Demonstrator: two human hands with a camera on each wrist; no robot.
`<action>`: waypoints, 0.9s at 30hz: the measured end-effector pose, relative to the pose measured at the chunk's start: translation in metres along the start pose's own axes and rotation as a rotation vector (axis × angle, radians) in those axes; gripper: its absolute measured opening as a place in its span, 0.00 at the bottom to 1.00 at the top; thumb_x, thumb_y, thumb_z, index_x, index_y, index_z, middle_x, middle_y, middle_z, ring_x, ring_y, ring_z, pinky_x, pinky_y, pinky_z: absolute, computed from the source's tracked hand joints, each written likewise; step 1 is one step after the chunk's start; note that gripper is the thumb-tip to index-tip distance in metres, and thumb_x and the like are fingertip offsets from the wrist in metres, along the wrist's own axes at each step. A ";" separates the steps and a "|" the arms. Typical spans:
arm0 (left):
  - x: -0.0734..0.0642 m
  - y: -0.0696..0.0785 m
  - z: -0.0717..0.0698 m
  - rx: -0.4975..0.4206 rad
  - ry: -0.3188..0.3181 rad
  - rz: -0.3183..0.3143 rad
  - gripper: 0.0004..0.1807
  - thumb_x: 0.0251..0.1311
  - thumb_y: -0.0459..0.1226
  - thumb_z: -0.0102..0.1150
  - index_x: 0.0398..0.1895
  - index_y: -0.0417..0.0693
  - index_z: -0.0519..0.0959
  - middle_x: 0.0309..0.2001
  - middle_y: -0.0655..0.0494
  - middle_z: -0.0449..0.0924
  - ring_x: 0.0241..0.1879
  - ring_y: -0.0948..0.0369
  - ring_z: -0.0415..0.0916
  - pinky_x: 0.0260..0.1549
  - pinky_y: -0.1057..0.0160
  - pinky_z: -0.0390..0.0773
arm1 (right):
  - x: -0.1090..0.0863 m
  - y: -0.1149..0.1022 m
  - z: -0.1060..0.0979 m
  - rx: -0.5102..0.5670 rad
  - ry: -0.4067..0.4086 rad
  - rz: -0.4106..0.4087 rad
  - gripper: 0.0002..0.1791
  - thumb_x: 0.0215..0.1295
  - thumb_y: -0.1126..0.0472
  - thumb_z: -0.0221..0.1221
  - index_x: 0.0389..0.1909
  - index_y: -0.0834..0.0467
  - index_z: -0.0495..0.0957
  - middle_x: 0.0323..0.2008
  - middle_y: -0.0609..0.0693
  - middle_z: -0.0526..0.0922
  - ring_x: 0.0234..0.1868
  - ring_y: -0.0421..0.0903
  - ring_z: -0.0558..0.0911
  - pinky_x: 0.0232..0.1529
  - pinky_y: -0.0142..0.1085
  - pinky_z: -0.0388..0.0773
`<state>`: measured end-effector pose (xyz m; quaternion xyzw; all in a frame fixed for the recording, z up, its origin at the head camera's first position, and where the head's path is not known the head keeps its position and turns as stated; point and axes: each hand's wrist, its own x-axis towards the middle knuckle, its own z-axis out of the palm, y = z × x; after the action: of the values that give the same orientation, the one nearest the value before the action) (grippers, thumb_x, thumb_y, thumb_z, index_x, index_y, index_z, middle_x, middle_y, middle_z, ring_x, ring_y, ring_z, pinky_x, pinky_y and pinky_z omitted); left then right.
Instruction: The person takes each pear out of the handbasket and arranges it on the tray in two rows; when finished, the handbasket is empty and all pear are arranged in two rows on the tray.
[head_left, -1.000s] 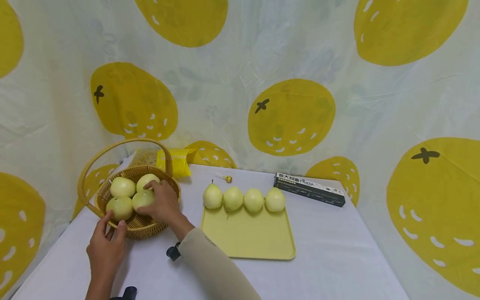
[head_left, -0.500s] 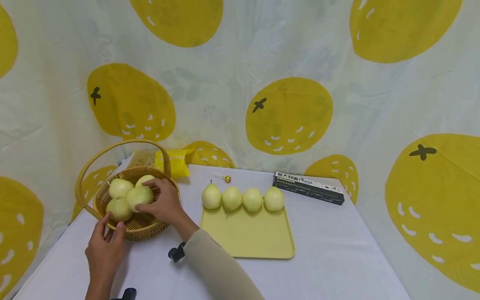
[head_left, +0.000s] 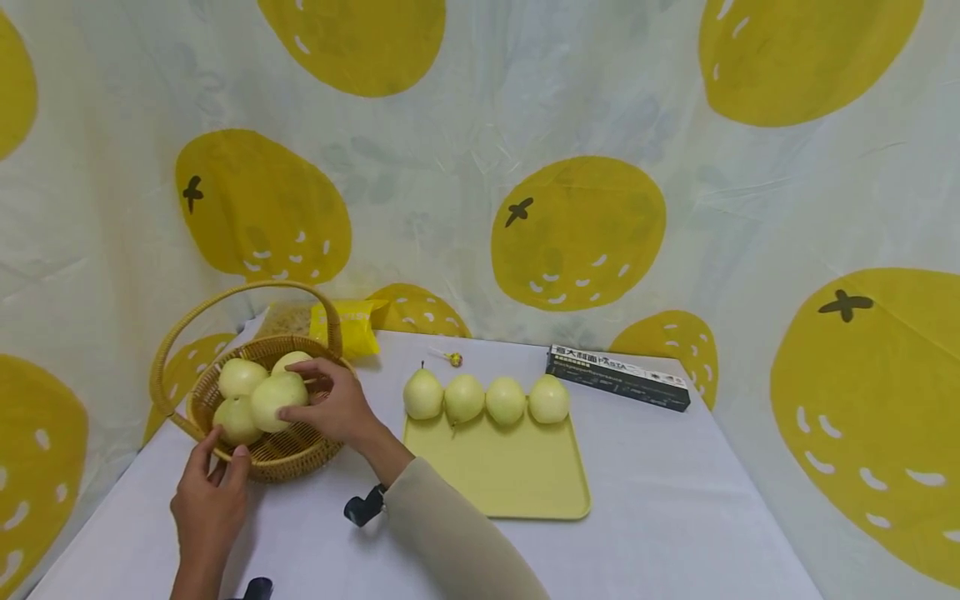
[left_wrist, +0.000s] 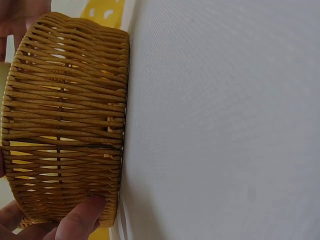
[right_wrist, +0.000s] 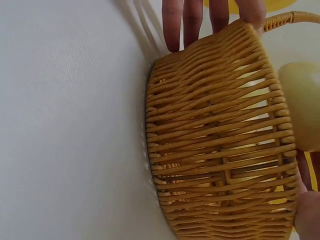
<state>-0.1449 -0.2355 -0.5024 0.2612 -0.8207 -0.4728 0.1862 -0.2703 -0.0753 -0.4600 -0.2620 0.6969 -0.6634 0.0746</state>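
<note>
A wicker basket [head_left: 296,465] with an arched handle stands at the left of the table. My left hand [head_left: 210,504] grips its near side, thumb on the outer weave and index finger at the rim. The thumb [left_wrist: 82,220] shows low in the left wrist view. With thumb and fingers, my right hand [head_left: 337,404] holds a pale green pear [head_left: 276,402] over the basket's inside. Three other pears lie in there: a back left one [head_left: 242,377], a front left one [head_left: 237,421] and a partly hidden back right one [head_left: 291,362].
A yellow tray [head_left: 495,475] lies right of the basket, with a row of several pears [head_left: 465,398] along its far edge. Behind are a lollipop [head_left: 453,358], a black pasta box [head_left: 618,379] and a yellow pasta bag [head_left: 356,325]. A patterned curtain [head_left: 427,208] hangs behind the table.
My right hand has taken the front right pear and shifted it a little left, overlapping the front left pear in view. My left hand stays at the basket's near side.
</note>
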 end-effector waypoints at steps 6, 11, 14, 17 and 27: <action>-0.001 0.003 -0.001 -0.005 -0.001 -0.001 0.36 0.80 0.51 0.49 0.85 0.53 0.59 0.84 0.43 0.56 0.74 0.33 0.68 0.69 0.38 0.71 | -0.014 -0.012 -0.011 0.026 0.045 0.043 0.31 0.56 0.63 0.80 0.60 0.42 0.82 0.54 0.36 0.83 0.50 0.39 0.85 0.47 0.26 0.88; -0.003 0.006 -0.002 -0.019 -0.009 -0.021 0.36 0.80 0.51 0.48 0.86 0.51 0.57 0.84 0.46 0.55 0.76 0.34 0.66 0.70 0.36 0.71 | -0.026 -0.021 -0.023 0.077 0.073 0.052 0.30 0.57 0.64 0.79 0.59 0.45 0.81 0.54 0.38 0.84 0.50 0.41 0.86 0.46 0.28 0.89; -0.003 0.007 -0.002 -0.021 -0.010 -0.025 0.37 0.80 0.51 0.48 0.86 0.50 0.57 0.85 0.47 0.54 0.76 0.34 0.65 0.71 0.35 0.71 | -0.032 -0.028 -0.032 0.086 0.083 0.045 0.31 0.57 0.64 0.78 0.61 0.47 0.80 0.54 0.38 0.83 0.51 0.41 0.86 0.48 0.28 0.89; -0.003 0.006 -0.002 -0.018 -0.010 -0.020 0.37 0.80 0.52 0.48 0.86 0.50 0.57 0.84 0.46 0.55 0.76 0.34 0.66 0.71 0.35 0.71 | -0.039 -0.034 -0.040 0.081 0.096 0.046 0.30 0.58 0.63 0.78 0.61 0.47 0.80 0.54 0.38 0.83 0.52 0.43 0.86 0.48 0.29 0.88; -0.003 0.004 -0.003 -0.025 -0.008 -0.012 0.36 0.79 0.51 0.49 0.85 0.52 0.58 0.84 0.45 0.56 0.75 0.35 0.67 0.71 0.39 0.70 | -0.058 -0.037 -0.065 0.089 0.124 0.063 0.31 0.59 0.62 0.77 0.63 0.48 0.79 0.56 0.42 0.85 0.55 0.49 0.87 0.50 0.35 0.91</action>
<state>-0.1421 -0.2340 -0.4972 0.2619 -0.8138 -0.4854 0.1832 -0.2402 0.0100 -0.4311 -0.1945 0.6780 -0.7059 0.0637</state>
